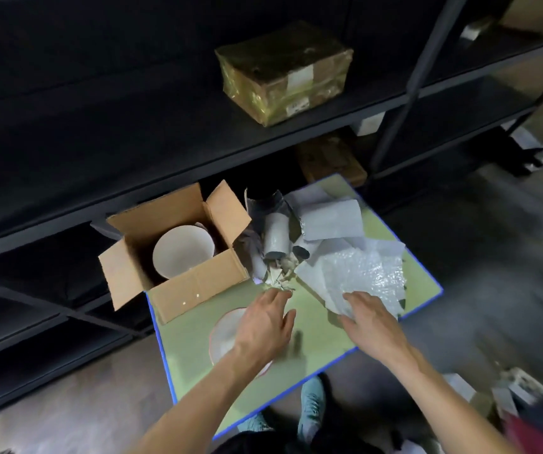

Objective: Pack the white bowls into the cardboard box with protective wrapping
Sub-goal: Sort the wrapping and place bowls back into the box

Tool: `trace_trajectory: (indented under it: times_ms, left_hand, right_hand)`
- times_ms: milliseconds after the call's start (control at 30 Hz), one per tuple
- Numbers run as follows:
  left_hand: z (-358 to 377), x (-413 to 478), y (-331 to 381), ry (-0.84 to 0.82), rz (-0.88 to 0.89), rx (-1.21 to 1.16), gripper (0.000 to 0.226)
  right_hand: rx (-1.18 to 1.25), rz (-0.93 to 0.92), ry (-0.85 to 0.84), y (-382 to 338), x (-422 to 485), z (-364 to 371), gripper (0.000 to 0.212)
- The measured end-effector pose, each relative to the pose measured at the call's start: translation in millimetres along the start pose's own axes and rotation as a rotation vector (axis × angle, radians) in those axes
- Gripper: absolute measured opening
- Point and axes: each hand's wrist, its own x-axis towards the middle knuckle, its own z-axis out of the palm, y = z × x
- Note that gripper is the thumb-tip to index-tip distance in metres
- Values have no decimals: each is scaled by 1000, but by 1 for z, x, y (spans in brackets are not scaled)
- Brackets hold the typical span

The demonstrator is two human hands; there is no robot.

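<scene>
**One bowl boxed, one on the counter, both hands out over the wrapping**

Head view: a green counter with a blue edge stands in front of dark shelving. On its far left corner sits the cardboard box with its flaps open, and one white bowl lies inside it, mouth up. A second white bowl rests on the counter just in front of the box, partly hidden under the left wrist.

The left hand is spread wide and holds nothing, its fingertips near a scrap of crumpled paper. The right hand lies with stretched fingers on the near edge of a sheet of bubble wrap. Behind them is a loose heap of paper sheets and rolls. A taped parcel sits on the shelf above.
</scene>
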Motion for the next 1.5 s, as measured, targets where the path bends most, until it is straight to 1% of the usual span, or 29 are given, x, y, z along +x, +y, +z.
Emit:
trace_trajectory:
  times_ms: [100, 267, 433, 467, 533, 633, 667, 733, 833, 867, 933, 1100, 1233, 1267, 1367, 1500]
  left_hand:
    - [12, 25, 22, -52, -9, 29, 41]
    - [35, 62, 51, -134, -27, 69, 49]
    - [54, 87, 70, -239, -102, 83, 51]
    - [58, 90, 73, -254, -110, 83, 51]
    - [63, 92, 76, -271, -124, 83, 51]
    - [69, 94, 79, -273, -150, 66, 49]
    - [70, 95, 80, -269, -159, 61, 49]
    - [72, 95, 78, -260, -176, 51, 48]
    - [73, 93, 76, -250, -187, 30, 49]
    - [74, 93, 75, -245, -189, 16, 49]
    - [74, 92, 75, -229, -194, -18, 50]
    - [65, 88, 71, -178, -201, -72, 50]
    - [48, 79, 58, -65, -196, -78, 48]
    - [42, 76, 54, -30, -199, -81, 47]
    - [27, 64, 41, 61, -224, -80, 44]
    - [10, 40, 21, 150, -270, -59, 40]
  right_hand:
    - [-8, 78, 7, 34, 5, -11, 55]
    - [-1, 160, 3, 80, 15, -26, 55]
    - [65, 186, -28, 103, 36, -36, 40]
    - [83, 178, -34, 105, 40, -37, 34]
    - [88, 167, -46, 108, 48, -37, 14]
    - [93, 172, -57, 109, 58, -35, 23]
    - [105, 176, -52, 110, 62, -33, 24]
    - [139, 192, -43, 110, 69, -31, 18]
    - [237, 225, -46, 110, 77, -31, 30]
    - [266, 225, -38, 110, 79, -31, 27]
    - [287, 216, -9, 108, 81, -32, 15]
    - [332, 200, 11, 99, 83, -40, 11]
    - [377, 129, 10, 84, 79, -57, 22]
    - [391, 103, 14, 80, 78, -61, 20]
    - [436, 30, 17, 63, 76, -70, 4]
    - [427, -46, -39, 35, 77, -67, 10]
